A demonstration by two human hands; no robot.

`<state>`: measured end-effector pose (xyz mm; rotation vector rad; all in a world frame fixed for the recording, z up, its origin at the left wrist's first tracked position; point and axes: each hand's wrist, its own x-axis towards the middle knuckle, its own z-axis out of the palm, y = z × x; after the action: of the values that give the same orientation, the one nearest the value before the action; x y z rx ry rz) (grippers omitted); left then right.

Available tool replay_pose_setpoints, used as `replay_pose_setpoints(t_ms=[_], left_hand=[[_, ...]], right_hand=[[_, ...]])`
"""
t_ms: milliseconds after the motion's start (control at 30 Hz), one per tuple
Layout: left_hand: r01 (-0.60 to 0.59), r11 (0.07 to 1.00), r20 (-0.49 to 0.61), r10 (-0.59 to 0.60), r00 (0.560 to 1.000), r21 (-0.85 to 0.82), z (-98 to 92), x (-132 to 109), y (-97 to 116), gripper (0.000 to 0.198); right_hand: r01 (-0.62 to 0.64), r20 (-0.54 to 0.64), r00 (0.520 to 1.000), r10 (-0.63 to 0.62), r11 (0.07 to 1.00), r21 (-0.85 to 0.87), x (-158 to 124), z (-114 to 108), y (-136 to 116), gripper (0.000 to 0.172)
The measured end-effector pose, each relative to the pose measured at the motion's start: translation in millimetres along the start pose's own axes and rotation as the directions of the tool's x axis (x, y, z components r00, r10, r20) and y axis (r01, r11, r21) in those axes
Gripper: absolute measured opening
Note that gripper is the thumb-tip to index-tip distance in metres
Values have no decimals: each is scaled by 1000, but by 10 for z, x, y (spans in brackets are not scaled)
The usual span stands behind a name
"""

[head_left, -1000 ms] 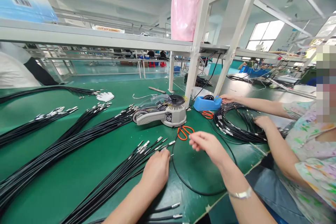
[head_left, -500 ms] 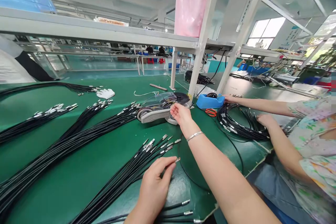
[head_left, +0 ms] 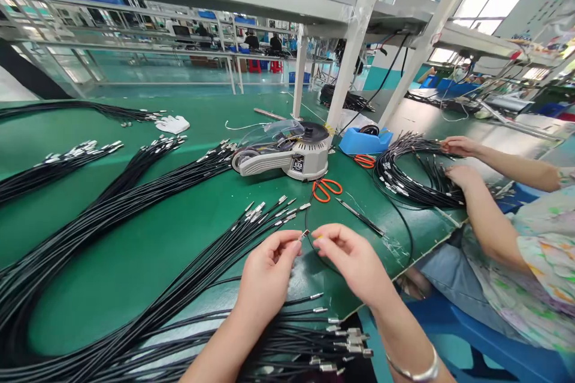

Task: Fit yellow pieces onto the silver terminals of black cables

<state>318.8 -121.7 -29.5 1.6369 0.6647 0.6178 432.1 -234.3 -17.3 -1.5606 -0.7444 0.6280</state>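
My left hand (head_left: pixel 268 275) pinches the metal tip of a black cable (head_left: pixel 305 233) just above the green table (head_left: pixel 179 233). My right hand (head_left: pixel 348 257) is closed in a pinch right beside that tip, holding a small yellowish piece, likely tape. That cable loops away to the right across the table. A bundle of black cables with silver ends (head_left: pixel 265 218) lies just beyond my left hand. More cable ends (head_left: pixel 341 341) lie at the near table edge under my wrists.
A grey tape dispenser (head_left: pixel 287 155) stands mid-table, orange scissors (head_left: pixel 327 187) in front of it, a blue tape holder (head_left: pixel 365 141) behind. A co-worker's hands (head_left: pixel 458 158) rest on a coiled cable bundle (head_left: pixel 413 179) at right. Long cable bundles (head_left: pixel 112 215) cover the left.
My right hand came back from the tape dispenser to meet my left hand at the cable tip. My view dropped lower and closer to the table.
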Motion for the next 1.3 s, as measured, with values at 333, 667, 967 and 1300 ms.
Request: replay_pose_setpoints(t_ms=[333,667,967,1300], left_hand=[[12,1000,-17,-12,1000,-25,8,-65,81,13],[-212,968,-93,225,970,136,26,-124,-8,6],[-387,899,-70,408,910,207,-4,-127,-24,13],[-307,930,-108,333,937,203,-2,-133,-71,10]], right_hand=[[-31,89,995,34,999,-28,-63,136,-23,14],[-84,55,995,80,994,68,-77,159,-76,18],[-73,61,996,68,995,71,-52,176,-62,17],[-72,76,995,68,996,59,-60,173,-111,18]])
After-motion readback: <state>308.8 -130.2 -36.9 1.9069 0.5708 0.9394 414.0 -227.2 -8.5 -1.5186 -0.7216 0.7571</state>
